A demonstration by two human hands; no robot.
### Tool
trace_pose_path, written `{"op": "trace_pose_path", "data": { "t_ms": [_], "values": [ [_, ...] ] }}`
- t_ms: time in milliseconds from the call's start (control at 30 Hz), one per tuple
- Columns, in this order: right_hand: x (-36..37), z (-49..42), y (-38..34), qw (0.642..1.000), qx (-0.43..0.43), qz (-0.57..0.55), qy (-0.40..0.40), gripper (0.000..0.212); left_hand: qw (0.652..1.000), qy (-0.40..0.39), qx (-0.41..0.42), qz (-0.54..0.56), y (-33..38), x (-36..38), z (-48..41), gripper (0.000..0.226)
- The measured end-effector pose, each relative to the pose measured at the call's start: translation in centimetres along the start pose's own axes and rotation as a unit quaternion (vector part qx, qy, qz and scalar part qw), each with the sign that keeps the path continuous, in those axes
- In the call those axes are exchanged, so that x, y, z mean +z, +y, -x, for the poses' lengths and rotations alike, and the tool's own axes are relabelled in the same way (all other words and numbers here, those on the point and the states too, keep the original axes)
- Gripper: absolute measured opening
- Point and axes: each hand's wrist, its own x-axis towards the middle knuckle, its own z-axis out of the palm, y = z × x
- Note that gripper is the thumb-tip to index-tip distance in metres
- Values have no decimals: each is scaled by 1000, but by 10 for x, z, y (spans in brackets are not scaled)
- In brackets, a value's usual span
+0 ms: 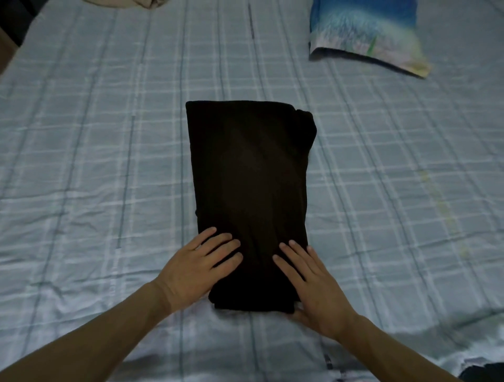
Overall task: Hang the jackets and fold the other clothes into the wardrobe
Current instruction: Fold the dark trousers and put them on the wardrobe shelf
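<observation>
We are laying both hands flat on the near end of a folded black garment (251,174), which is lying lengthwise in the middle of the bed (81,163), on a pale checked sheet.

Our left hand (196,270) is resting on the garment's near left corner. Its fingers (223,242) are straight and slightly spread, pressing the cloth and gripping nothing. Our right hand (319,291) is covering the near right corner in the same way, with its fingers (294,253) stretched out flat and pointing up the fabric. The right thumb is sitting at the garment's near edge, against the sheet; we cannot tell whether it is tucked under the fold.

The garment's left and far edges are running straight, while a thicker fold is bulging out at the far right corner. Bare sheet is lying open on every side of it.

A blue-and-green pillow (365,35) is sitting well apart at the far right, and a beige cloth (136,3) is showing at the far left edge.
</observation>
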Motion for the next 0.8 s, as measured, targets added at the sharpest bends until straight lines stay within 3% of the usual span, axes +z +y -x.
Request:
{"op": "trace_pose_path", "data": {
  "t_ms": [167, 267, 400, 500, 600, 800],
  "values": [
    [-6, 1, 8, 996, -11, -79, 50, 107, 997, 2, -28, 71, -3, -30, -14, 47],
    [-15, 0, 12, 985, -2, -111, 131, 107, 985, 18, -83, 150, -2, -52, -24, 53],
    [-34, -9, 4, 960, -6, -132, 248, 73, 952, 71, -159, 251, 3, -76, -29, 47],
    [-57, -12, -2, 938, -11, -190, 288, 54, 933, 95, -202, 284, 5, -94, -27, 44],
    [-81, -8, -6, 919, -40, -242, 307, 53, 921, 109, -233, 293, 2, -110, -23, 44],
    [-112, -4, -17, 911, -62, -257, 317, 73, 914, 146, -240, 294, 0, -126, -15, 58]
  ]
}}
